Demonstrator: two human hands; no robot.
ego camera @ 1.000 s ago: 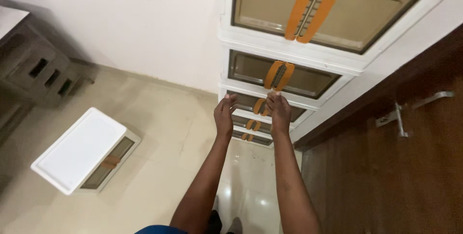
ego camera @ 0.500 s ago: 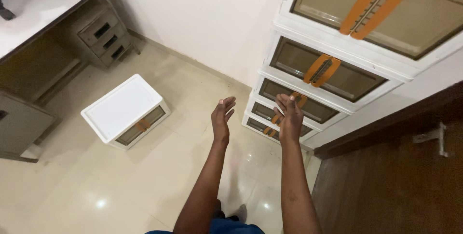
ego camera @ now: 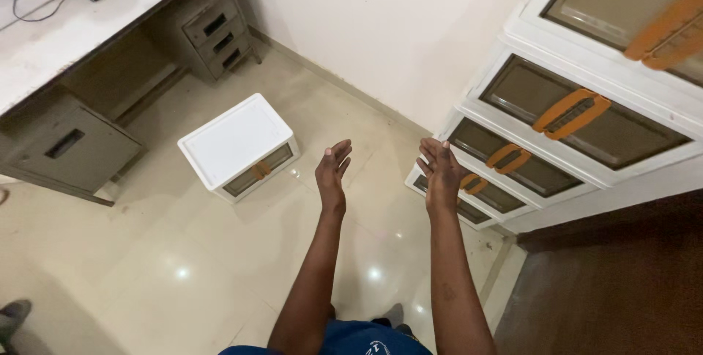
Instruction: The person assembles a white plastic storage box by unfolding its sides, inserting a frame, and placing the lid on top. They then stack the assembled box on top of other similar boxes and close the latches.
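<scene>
Left hand [ego camera: 331, 170]: raised in mid-air, fingers spread and loose, palm turned inward, holding nothing, touching nothing.
Right hand [ego camera: 440, 170]: raised level with the left, fingers straight and relaxed, empty; overlaps the lower front of the drawer stack in the view, contact with it not discernible.
Gap between hands: apart, palms roughly facing each other, only bare floor showing between them.
Drawer stack [ego camera: 586, 143]: white plastic unit of stacked drawers to the right of the right hand, against the wall; smoky translucent fronts set in white frames.
Orange handles [ego camera: 571, 113]: one pair of curved orange grips on each drawer front of the stack; all drawers shut.
Lowest drawers [ego camera: 487, 192]: nearest part of the stack to the right hand, just beside its fingers in the view.
Loose drawer unit [ego camera: 238, 143]: single white box of the same kind, on the floor well left of the stack and beyond the left hand; flat white top, tinted front with a small orange handle, apart from both hands.
Floor [ego camera: 183, 267]: glossy cream tiles with bright light spots, under the stack and the loose unit.
Wall [ego camera: 395, 25]: plain off-white, behind the stack.
Desk [ego camera: 88, 69]: grey-beige, with drawers, far left of the stack, beyond the loose unit.
Wooden door [ego camera: 622, 282]: dark brown, just right of and below the stack.
</scene>
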